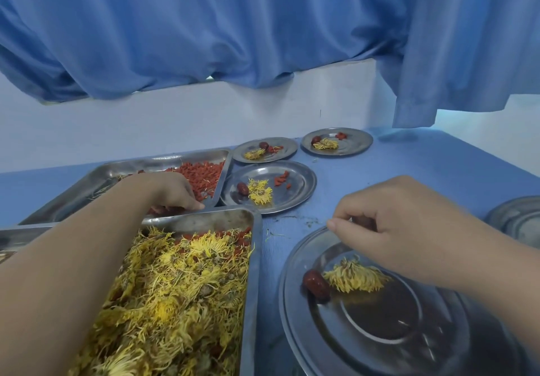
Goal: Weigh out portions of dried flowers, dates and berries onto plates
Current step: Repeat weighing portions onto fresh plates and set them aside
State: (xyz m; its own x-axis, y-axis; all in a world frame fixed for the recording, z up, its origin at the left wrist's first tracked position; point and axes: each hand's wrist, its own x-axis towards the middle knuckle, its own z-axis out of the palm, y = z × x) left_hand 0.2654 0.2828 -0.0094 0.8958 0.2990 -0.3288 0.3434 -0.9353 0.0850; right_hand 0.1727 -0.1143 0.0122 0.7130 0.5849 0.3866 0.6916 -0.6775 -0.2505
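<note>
Red date [316,285] beside yellow flower [355,278] on near plate [292,331]; berries [204,172] heaped far left.

**No writing in sight at the sorting bench**

We find no text, label, brand, number or sign that can be read. The two steel trays [255,258], the round plates [302,181], the blue bench [409,165], the blue curtain [263,24] and the pale wall [175,118] behind them all show plain, unmarked surfaces to our camera.
</note>
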